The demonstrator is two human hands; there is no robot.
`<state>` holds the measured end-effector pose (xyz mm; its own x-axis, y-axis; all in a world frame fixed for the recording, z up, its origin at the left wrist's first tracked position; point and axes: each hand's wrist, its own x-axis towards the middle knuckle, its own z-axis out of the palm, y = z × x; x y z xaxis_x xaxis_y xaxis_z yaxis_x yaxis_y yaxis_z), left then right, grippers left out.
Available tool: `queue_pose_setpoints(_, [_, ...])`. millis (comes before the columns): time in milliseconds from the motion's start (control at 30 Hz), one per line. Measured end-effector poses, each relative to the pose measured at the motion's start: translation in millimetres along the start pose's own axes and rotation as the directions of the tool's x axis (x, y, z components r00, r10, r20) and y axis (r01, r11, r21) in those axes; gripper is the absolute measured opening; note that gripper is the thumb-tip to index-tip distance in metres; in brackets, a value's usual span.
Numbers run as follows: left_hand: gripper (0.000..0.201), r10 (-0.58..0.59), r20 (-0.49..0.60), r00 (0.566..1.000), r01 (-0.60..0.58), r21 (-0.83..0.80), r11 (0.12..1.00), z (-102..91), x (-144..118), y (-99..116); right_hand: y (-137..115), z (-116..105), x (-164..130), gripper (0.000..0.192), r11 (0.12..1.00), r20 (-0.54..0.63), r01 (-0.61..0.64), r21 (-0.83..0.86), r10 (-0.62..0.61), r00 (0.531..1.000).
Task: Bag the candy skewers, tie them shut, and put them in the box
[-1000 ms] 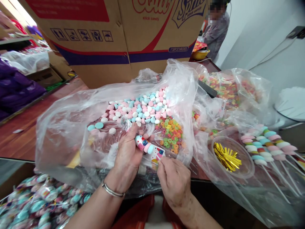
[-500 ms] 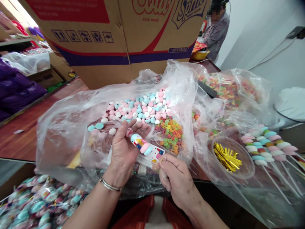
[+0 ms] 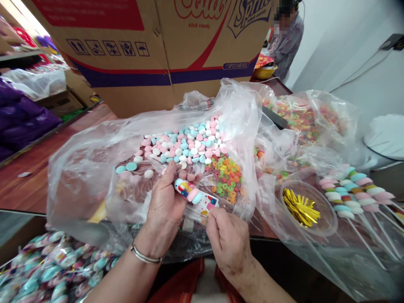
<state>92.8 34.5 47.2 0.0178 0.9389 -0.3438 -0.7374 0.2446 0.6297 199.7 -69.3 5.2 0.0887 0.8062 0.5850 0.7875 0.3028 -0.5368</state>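
left hand (image 3: 166, 201) palm-down, fingers curled closed, right hand (image 3: 227, 240) pinching with thumb and forefinger, wrists close

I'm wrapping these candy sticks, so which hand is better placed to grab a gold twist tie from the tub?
Probably the right hand. The tub of gold twist ties sits on its side, while the left hand grips the wrapped candy stick and would have to cross over.

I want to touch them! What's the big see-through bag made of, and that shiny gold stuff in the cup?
The bag looks like thin, glossy plastic film: it is clear and crinkled. The gold stuff seems to be metallic foil strips, perhaps twist ties, since they glint.
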Motion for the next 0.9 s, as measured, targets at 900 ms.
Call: queue_pose_setpoints(900, [0.030, 0.027, 0.025, 0.999, -0.025, -0.085, 0.996, -2.7, 12, 11, -1, -1, 4, 0.028, 0.167, 0.617, -0.737, 0.655, 0.444, 0.649])
